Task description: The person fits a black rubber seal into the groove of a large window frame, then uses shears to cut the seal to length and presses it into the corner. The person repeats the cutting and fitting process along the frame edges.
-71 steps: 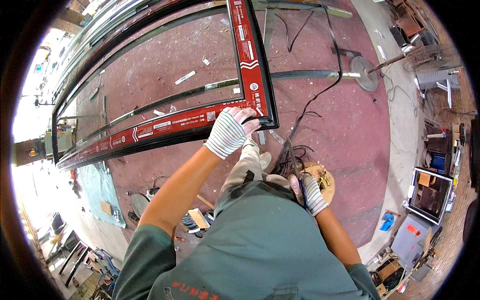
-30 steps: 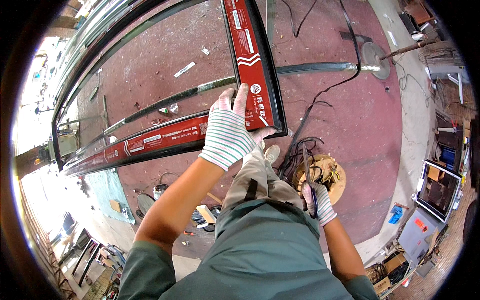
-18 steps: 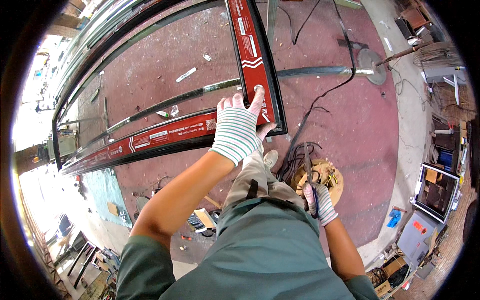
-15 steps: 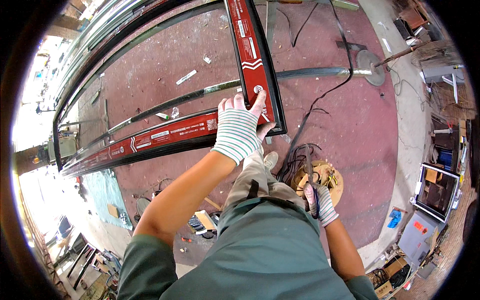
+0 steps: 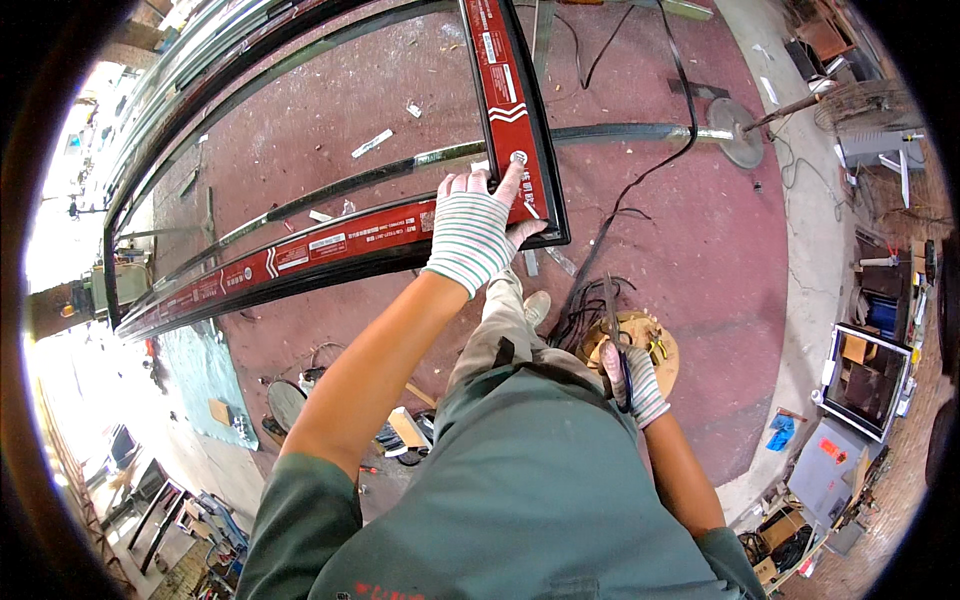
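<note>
A large black window or door frame (image 5: pixel 558 222), its faces covered in red printed film, stands at the upper left with one corner close to me. My left hand (image 5: pixel 472 235), in a white glove with green stripes, grips this corner. Its index finger stretches along the red film, and the thumb lies near the outer edge. Low at my right side, my right hand (image 5: pixel 645 385), gloved alike, is closed round the dark looped handles of a pair of scissors (image 5: pixel 611 310). Their long blades point away from me, above a round wooden stool (image 5: pixel 662 372).
Tools lie on the stool, beside coiled black cable (image 5: pixel 580 325). A dark cable (image 5: pixel 650 185) crosses the reddish floor mat (image 5: pixel 720 290). Farther right stands a fan on a round base (image 5: pixel 735 135). More frames (image 5: pixel 190 100) lean at the upper left.
The frame corner, the stool and both hands sit slightly higher in the picture. My left index finger looks straighter along the film. The scissors stay in my right hand.
</note>
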The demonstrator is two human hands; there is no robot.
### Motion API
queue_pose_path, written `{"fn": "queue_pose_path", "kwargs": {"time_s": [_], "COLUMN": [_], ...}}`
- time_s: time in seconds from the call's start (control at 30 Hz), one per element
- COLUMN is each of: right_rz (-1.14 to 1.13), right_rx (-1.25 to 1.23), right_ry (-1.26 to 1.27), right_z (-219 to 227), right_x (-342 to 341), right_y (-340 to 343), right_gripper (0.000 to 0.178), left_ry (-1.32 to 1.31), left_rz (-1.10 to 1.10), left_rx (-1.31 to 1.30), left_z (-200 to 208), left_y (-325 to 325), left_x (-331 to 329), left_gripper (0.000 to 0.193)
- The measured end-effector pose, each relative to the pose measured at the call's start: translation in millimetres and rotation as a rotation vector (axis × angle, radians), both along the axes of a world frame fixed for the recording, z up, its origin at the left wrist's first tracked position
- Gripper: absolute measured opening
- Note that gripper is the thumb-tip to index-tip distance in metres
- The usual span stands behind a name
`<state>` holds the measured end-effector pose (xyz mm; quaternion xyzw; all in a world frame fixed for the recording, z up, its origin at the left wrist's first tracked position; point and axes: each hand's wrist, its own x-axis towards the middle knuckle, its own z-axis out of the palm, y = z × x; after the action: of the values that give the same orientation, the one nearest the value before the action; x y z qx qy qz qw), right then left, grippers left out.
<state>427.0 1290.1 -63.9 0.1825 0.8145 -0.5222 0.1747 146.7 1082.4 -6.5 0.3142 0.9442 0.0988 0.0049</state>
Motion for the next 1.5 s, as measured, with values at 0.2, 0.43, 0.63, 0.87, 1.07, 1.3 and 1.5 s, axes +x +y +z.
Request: {"fn": "queue_pose_path", "kwargs": {"time_s": [0.2, 0.43, 0.63, 0.87, 1.07, 1.3, 1.5], "right_rz": [-0.136, -0.165, -0.164, -0.162, -0.195, -0.109, -0.065], "right_rx": [-0.099, -0.155, -0.132, -0.151, -0.225, -0.043, 0.010], "right_ry": [-0.005, -0.097, 0.017, 0.011, -0.011, -0.033, -0.063], "right_z": [2.7, 1.8, -2.0, -14.2, -28.3, -10.7, -10.4], "right_x": [2.4, 8.3, 7.8, 20.9, 30.0, 19.6, 21.0], "right_y": [0.1, 4.8, -3.0, 11.5, 11.4, 5.2, 3.3], "right_gripper": [0.057, 0.056, 0.061, 0.052, 0.046, 0.060, 0.067], "left_ry": [-0.050, -0.094, -0.112, -0.112, -0.119, -0.027, -0.045], "left_rz": [-0.001, -0.032, 0.012, 0.194, 0.140, 0.090, 0.038], "left_rx": [-0.004, -0.031, -0.023, -0.072, -0.080, 0.035, -0.058], "left_z": [2.7, 11.7, 8.7, 10.4, 12.3, -0.7, 7.0], "left_y": [-3.7, -11.4, -9.8, -24.9, -24.8, -41.0, -53.6], "left_x": [-2.3, 1.4, 4.1, 4.5, 2.6, 1.4, -5.5], "left_gripper": [0.085, 0.079, 0.076, 0.097, 0.093, 0.093, 0.089]}}
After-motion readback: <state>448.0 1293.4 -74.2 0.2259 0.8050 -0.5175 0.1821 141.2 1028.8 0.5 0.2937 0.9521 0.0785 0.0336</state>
